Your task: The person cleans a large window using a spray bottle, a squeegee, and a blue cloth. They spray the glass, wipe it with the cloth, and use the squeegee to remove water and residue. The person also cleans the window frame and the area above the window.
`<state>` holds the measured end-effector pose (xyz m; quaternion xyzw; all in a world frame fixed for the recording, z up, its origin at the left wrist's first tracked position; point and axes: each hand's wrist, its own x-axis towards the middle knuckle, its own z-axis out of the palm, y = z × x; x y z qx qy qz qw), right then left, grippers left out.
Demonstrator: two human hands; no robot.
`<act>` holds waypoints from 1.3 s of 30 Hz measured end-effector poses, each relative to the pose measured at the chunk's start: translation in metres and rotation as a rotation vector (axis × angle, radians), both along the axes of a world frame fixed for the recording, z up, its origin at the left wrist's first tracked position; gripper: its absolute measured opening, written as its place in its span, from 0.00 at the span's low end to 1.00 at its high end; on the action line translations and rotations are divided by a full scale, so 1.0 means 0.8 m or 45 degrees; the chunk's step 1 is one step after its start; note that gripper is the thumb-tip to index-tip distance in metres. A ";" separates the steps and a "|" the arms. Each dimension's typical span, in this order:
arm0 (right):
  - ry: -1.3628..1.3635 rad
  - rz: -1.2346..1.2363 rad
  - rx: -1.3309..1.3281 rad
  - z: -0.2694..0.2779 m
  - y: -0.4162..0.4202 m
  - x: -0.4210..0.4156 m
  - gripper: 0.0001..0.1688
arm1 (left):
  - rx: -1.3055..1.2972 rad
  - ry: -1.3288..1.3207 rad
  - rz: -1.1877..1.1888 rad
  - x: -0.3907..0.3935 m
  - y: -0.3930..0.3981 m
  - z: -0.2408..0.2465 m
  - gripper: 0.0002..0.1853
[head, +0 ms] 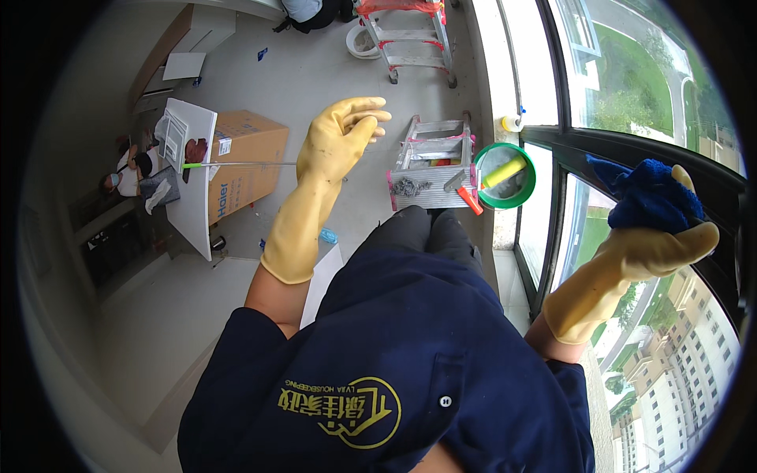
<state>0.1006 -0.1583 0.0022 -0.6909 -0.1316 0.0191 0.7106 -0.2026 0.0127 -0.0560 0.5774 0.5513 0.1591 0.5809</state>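
My right hand (656,236), in a yellow rubber glove, grips a bunched blue cloth (653,195) against or just in front of the black window frame (644,145). Raised over the floor, my left hand (346,133) wears a matching glove; its fingers are loosely curled and nothing is seen in them. Close to my legs is an aluminium stepladder (432,184), with dark steel wool (411,187) and an orange-handled scraper (470,198) on its top. A green-rimmed bucket (534,177) beside it holds a yellow-green roll-shaped tool (502,172), partly hidden.
A second ladder (414,59) with red parts stands farther off beside a white bucket (362,42). To the left, a white board (198,207) bearing items adjoins a Haier cardboard box (248,159). One person (127,171) is at far left, another (310,12) at the top.
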 end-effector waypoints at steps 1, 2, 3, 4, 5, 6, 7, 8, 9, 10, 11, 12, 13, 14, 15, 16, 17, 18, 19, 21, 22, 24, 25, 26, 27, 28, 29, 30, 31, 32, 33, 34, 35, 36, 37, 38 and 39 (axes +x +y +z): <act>-0.010 -0.051 -0.027 0.001 0.002 -0.001 0.50 | -0.008 0.024 0.021 0.000 0.001 0.000 0.16; 0.001 -0.020 -0.033 -0.003 -0.002 0.006 0.52 | -0.017 0.047 0.039 0.000 0.002 0.000 0.16; 0.001 -0.043 -0.028 -0.005 -0.001 0.008 0.52 | -0.025 0.067 0.050 0.003 0.002 0.000 0.16; 0.001 -0.069 -0.024 -0.007 0.000 0.009 0.53 | -0.030 0.083 0.045 0.005 0.003 0.000 0.16; 0.001 -0.097 -0.021 -0.008 0.001 0.008 0.54 | -0.035 0.098 0.037 0.007 0.004 0.000 0.16; -0.082 -0.085 -0.096 -0.006 0.001 0.008 0.55 | -0.037 0.109 0.027 0.013 0.004 0.000 0.16; -0.067 -0.072 -0.109 -0.006 0.001 0.009 0.54 | -0.044 0.114 -0.001 0.020 0.006 -0.001 0.16; -0.052 -0.061 -0.122 -0.007 0.000 0.010 0.54 | -0.051 0.120 -0.030 0.026 0.007 -0.002 0.16; -0.046 -0.051 -0.133 -0.005 0.000 0.012 0.54 | -0.055 0.116 -0.061 0.034 0.007 -0.003 0.16; -0.105 -0.084 -0.142 -0.005 0.004 0.011 0.53 | -0.059 0.110 -0.078 0.041 0.006 -0.003 0.16; -0.228 0.020 -0.194 -0.005 0.000 0.017 0.53 | -0.063 0.103 -0.094 0.047 0.004 -0.002 0.16; -0.244 0.004 -0.174 -0.007 0.001 0.018 0.52 | -0.062 0.090 -0.110 0.053 0.003 -0.003 0.16; -0.261 -0.010 -0.154 -0.007 0.004 0.017 0.52 | -0.052 0.064 -0.118 0.058 0.002 -0.003 0.16; -0.235 0.043 -0.106 -0.006 0.003 0.015 0.51 | -0.043 0.038 -0.124 0.062 0.000 -0.002 0.15; -0.210 -0.013 -0.120 0.001 0.008 0.009 0.51 | -0.032 0.014 -0.137 0.065 0.000 0.000 0.15; -0.202 -0.015 -0.077 0.002 0.007 0.011 0.48 | -0.021 0.000 -0.145 0.067 -0.001 0.003 0.15; -0.194 -0.014 -0.034 0.001 0.004 0.011 0.46 | -0.011 -0.014 -0.150 0.069 -0.003 0.006 0.15; -0.184 -0.049 -0.071 0.007 0.007 0.007 0.45 | 0.011 -0.028 -0.148 0.070 -0.003 0.011 0.15; -0.185 -0.094 -0.115 0.008 0.008 0.006 0.48 | 0.003 -0.033 -0.146 0.070 -0.006 0.015 0.15; -0.120 -0.119 -0.046 0.007 0.008 0.004 0.46 | 0.006 -0.047 -0.137 0.066 -0.012 0.023 0.15; -0.270 -0.184 -0.166 -0.018 0.005 0.013 0.44 | 0.017 -0.023 -0.143 0.065 -0.011 0.023 0.15; -0.552 -0.372 -0.415 -0.065 -0.001 0.033 0.40 | 0.077 0.011 -0.182 0.076 -0.010 0.047 0.15; -0.335 -0.172 -0.258 -0.030 -0.002 0.019 0.39 | 0.098 0.013 -0.206 0.077 -0.008 0.051 0.16; -0.095 -0.009 -0.113 0.005 0.000 0.005 0.38 | 0.100 0.010 -0.204 0.081 -0.004 0.061 0.16; -0.057 -0.013 -0.121 0.004 0.001 0.004 0.37 | 0.104 -0.019 -0.220 0.087 0.000 0.066 0.15; -0.350 -0.223 -0.282 -0.060 -0.001 0.022 0.24 | 0.109 -0.040 -0.269 0.097 0.008 0.069 0.15; -0.271 -0.196 -0.160 -0.049 0.004 0.020 0.25 | 0.104 -0.054 -0.310 0.107 0.018 0.072 0.15; -0.192 -0.176 -0.032 -0.036 0.008 0.017 0.26 | 0.140 -0.054 -0.381 0.119 0.028 0.077 0.15; -0.110 -0.158 0.093 -0.025 0.012 0.014 0.27 | 0.155 -0.080 -0.421 0.131 0.036 0.080 0.15; -0.029 -0.107 0.060 -0.006 0.012 0.009 0.30 | 0.174 -0.076 -0.451 0.145 0.044 0.089 0.15; 0.052 -0.060 0.017 0.003 0.009 0.005 0.33 | 0.184 -0.073 -0.486 0.161 0.050 0.094 0.15; 0.019 -0.063 -0.015 0.009 0.010 0.003 0.38 | 0.174 -0.083 -0.534 0.176 0.060 0.091 0.16; 0.015 -0.043 0.025 0.003 0.010 0.006 0.37 | 0.167 -0.098 -0.585 0.190 0.065 0.094 0.15; -0.014 -0.049 0.041 0.000 0.009 0.009 0.38 | 0.152 -0.123 -0.627 0.205 0.069 0.093 0.14; -0.036 -0.043 0.049 -0.003 0.008 0.008 0.38 | 0.129 -0.141 -0.657 0.216 0.074 0.087 0.14; -0.040 -0.022 0.069 0.002 0.009 0.007 0.39 | 0.117 -0.164 -0.715 0.227 0.082 0.076 0.13; -0.042 -0.085 0.027 0.003 0.009 0.005 0.40 | 0.097 -0.127 -0.749 0.237 0.082 0.079 0.13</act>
